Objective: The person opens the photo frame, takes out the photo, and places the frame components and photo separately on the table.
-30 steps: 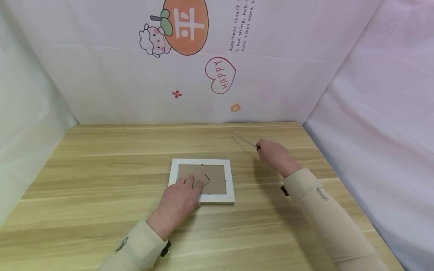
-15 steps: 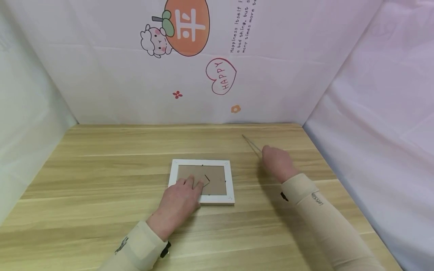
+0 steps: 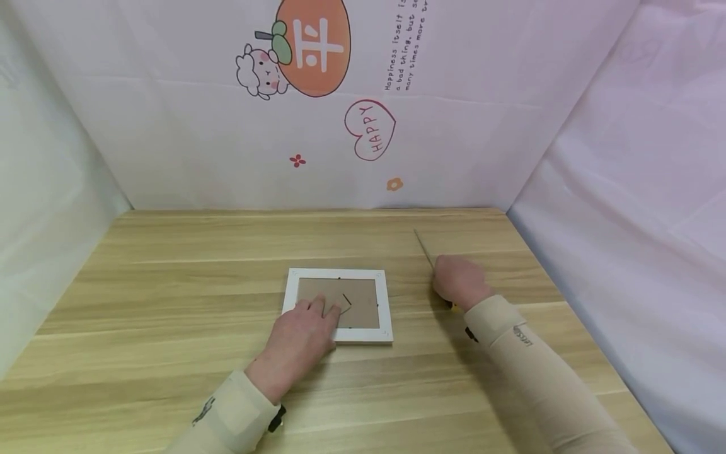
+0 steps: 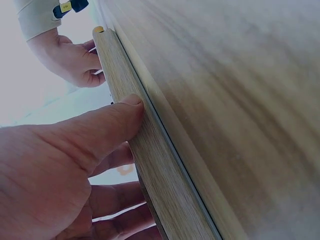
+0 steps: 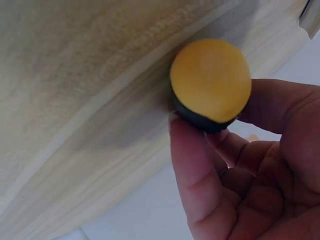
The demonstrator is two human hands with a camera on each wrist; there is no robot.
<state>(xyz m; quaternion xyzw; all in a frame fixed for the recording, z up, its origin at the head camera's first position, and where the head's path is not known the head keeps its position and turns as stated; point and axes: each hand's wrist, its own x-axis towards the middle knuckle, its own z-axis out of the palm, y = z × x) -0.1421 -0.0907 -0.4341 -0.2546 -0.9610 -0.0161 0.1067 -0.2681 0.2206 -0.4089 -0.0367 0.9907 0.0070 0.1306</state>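
Right grip [image 3: 460, 280] was pinching a screwdriver-like tool [image 3: 425, 251] aimed at eleven o'clock; left grip [image 3: 297, 337] held the face-down picture frame [image 3: 360, 299] on the bench [image 3: 181, 290], roughly nine o'clock from it. Seemed mid tool-handling, imo; next move called for keeping that frame steady.

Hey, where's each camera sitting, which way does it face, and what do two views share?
Head: on the person's head, facing forward and down at the table and white frame; left hand, right hand and sleeves show.
Left wrist: on that wrist, facing along the frame's edge; left thumb close up, right hand beyond.
Right wrist: on that wrist, facing the held tool's yellow end; right hand's fingers show.
Shared: head and left wrist both show the frame and both hands.
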